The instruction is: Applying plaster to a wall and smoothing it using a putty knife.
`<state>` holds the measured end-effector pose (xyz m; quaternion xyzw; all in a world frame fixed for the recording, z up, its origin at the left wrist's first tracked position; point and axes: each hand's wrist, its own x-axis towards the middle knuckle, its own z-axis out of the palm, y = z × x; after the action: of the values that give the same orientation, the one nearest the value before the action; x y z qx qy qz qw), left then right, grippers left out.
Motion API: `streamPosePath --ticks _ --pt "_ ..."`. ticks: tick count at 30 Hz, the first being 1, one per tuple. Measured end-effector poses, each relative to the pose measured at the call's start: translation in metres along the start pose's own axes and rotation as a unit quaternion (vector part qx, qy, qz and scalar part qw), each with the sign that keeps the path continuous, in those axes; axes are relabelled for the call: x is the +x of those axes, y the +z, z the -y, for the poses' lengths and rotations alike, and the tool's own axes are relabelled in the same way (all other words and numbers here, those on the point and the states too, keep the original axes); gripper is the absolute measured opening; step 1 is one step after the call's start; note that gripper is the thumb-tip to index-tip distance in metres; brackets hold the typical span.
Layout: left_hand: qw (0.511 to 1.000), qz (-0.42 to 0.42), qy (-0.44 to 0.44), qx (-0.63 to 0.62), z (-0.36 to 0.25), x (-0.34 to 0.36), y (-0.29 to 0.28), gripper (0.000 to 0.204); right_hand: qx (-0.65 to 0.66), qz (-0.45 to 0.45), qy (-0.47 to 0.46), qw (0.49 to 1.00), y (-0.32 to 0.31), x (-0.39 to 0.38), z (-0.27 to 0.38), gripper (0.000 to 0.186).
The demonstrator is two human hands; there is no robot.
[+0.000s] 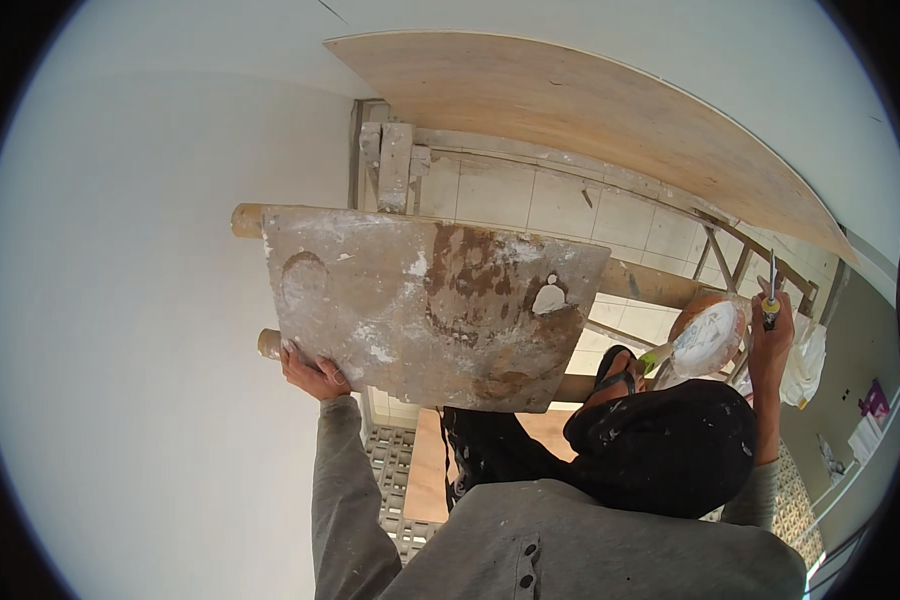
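A stained, paint-spattered wooden board [390, 290] lies flat in front of me across two round poles. My left hand [318, 376] grips its near left corner, next to a pole's end [269, 344]. Raised at the right, my right hand [771, 335] is closed around the yellow-and-dark handle of a slim tool [771, 305]. Its narrow metal blade points away from me, and its exact kind is unclear. Below and left of that hand sits a round bowl of white paste [705, 340]. A green-yellow handle [656, 357] leans at the bowl's edge.
A smooth white wall [150, 300] rises close on the left. A long plywood sheet [590, 110] stretches across the far side. Far below is a tiled floor [495, 190], with wooden framing [740, 255] at the right. My sandalled foot [617, 378] rests near the bowl.
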<state>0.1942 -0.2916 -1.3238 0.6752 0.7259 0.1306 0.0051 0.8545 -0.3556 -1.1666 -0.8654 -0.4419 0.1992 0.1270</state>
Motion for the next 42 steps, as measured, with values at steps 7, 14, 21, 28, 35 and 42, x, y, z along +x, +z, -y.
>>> streamPosePath --ticks 7,14,21,28,35,42 --pt "0.999 0.030 -0.025 -0.025 -0.011 0.000 -0.006 0.056 0.081 0.306 -0.393 0.863 0.169 0.078 0.197 0.043" --pt "0.993 0.099 -0.056 0.010 -0.017 0.016 -0.032 0.060 -0.018 0.328 -0.362 0.872 0.221 0.042 0.252 0.053" --pt "0.961 0.250 -0.098 0.067 -0.007 0.029 -0.043 0.064 -0.083 0.400 -0.371 0.834 0.200 0.087 0.264 0.032" --pt "0.833 0.533 -0.143 -0.045 -0.025 0.051 -0.080 0.048 -0.174 0.296 -0.248 0.906 0.009 0.127 0.245 0.019" --pt "0.860 0.405 -0.116 -0.288 -0.085 0.017 -0.197 0.043 -0.096 0.365 -0.031 0.926 -0.111 0.014 0.201 0.024" --pt "0.894 0.411 0.023 -0.179 -0.112 0.037 -0.323 0.025 0.062 0.407 0.114 0.904 -0.135 -0.121 0.166 0.030"
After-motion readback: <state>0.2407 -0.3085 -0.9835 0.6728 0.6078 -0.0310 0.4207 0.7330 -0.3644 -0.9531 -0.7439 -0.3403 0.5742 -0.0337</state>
